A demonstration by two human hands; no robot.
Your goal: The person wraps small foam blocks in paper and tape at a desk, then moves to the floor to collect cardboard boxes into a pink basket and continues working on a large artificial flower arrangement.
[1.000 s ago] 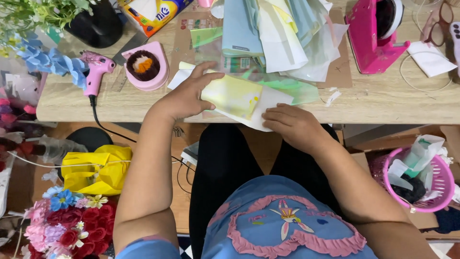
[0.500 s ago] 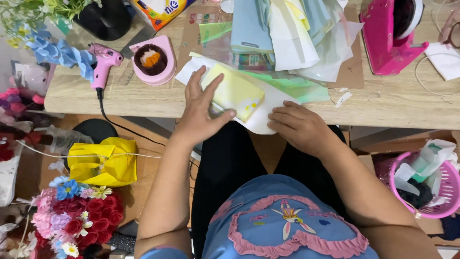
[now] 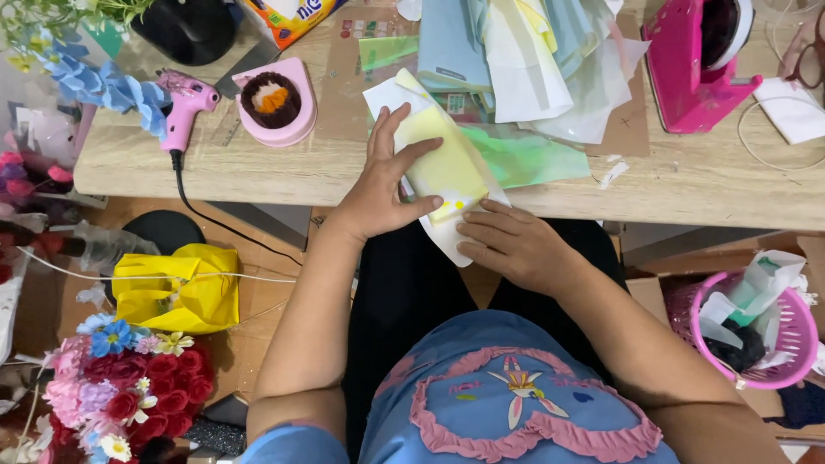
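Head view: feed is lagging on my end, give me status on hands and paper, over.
Left hand flat on yellow-white paper sheet. Right hand pinching its near edge. Sheet overhangs table edge. Paper pile behind, nothing blocking.

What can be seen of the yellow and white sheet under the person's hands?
The folded sheet looks like thin paper or wrapping film, pale yellow on top with white layers showing at its upper left corner and lower end. It lies slantwise across the near edge of the wooden table, its lower end hanging past the edge. The left hand presses flat on it with fingers spread; the right hand touches its lower end.
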